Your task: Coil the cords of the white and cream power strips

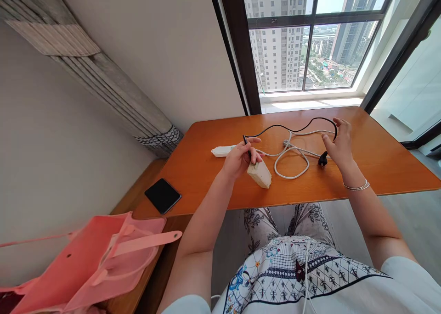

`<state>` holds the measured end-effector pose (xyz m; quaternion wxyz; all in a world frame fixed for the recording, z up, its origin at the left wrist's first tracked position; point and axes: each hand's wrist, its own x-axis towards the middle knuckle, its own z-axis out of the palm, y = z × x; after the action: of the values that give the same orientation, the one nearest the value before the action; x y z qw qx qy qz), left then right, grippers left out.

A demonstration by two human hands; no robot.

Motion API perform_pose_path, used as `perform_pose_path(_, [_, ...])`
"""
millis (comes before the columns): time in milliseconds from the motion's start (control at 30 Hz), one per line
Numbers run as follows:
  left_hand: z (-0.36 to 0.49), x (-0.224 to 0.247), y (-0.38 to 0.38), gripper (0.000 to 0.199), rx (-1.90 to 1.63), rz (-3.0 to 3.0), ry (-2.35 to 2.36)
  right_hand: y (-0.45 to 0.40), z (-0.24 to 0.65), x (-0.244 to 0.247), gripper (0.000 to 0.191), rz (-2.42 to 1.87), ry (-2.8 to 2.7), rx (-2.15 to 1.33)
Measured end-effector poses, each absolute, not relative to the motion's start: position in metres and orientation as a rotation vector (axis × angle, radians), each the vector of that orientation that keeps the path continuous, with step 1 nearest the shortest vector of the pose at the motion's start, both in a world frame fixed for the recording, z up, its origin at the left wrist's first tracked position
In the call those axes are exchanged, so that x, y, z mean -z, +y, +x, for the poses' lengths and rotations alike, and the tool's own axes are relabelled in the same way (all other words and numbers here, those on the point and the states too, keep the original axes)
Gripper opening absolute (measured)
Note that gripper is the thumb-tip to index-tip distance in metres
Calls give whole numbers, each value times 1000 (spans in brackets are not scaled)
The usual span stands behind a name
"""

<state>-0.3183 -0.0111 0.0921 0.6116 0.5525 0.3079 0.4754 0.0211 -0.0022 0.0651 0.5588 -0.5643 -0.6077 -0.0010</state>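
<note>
My left hand point(238, 159) is closed round the black end of a cord, which slants down between its fingers. Just under those fingers is a pale beige block point(261, 175), tilted; whether the hand grips it too I cannot tell. From my left hand the black cord point(275, 126) curves across the table to my right hand point(340, 144). Its thumb and fingers are apart, with the cord passing at the fingertips. The cord's black plug point(323, 159) is just left of my right wrist. Behind my left hand lies a white power strip point(222, 151), partly covered.
A looped white cable point(292, 177) lies on the orange-brown table point(200, 190). At the left is a black phone point(163, 196) near the table edge. An open pink bag point(103, 254) sits lower left. Beyond the table is a window point(312, 57); a tied curtain point(113, 93) hangs left.
</note>
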Motion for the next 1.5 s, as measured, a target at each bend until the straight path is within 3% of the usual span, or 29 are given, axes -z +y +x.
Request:
perform_pose_path(133, [-307,-105,-19,24,-959,1354,561,-10,-14,-67,54,-1203,-1708,112])
perform_pose_path(267, [-293,-108,-33,21,-720,1453,411,-8,-60,-71,72,-1148,-1966,145])
perform_pose_path(367, [-288,-108,-46,30,-666,1461,345,6,-71,-73,55,-1235,-1976,198])
perform_pose_path(467, [-292,-110,-54,42,-954,1401,312,24,-60,-71,31,-1321,-1927,170])
perform_pose_path(600, [-303,-117,-51,50,-1462,1290,338,33,-47,-59,25,-1366,-1911,48])
perform_pose_path(867, [-287,-106,-31,50,-1619,1790,392,-28,-90,-70,41,-1320,-2332,-11])
perform_pose_path(1000, [-287,-104,-23,48,-1434,2048,537,-59,-98,-94,40,-1244,-2545,187])
perform_pose_path(1167, [-291,-112,-29,53,-977,1865,682,-70,-87,-109,39,-904,-2454,374])
perform_pose_path(1300, [-285,-122,-41,66,-742,1659,586,-66,-77,-126,34,-723,-2235,229])
perform_pose_path(1367, [-282,-129,-45,76,-591,1644,496,-62,-75,-135,45,-689,-2155,114])
perform_pose_path(1433, [-280,-137,-46,72,-412,1651,418,-57,-74,-141,53,-635,-2161,-40])
perform_pose_path(1500, [-281,-143,-45,62,-237,1658,366,-52,-74,-144,48,-536,-2235,-250])
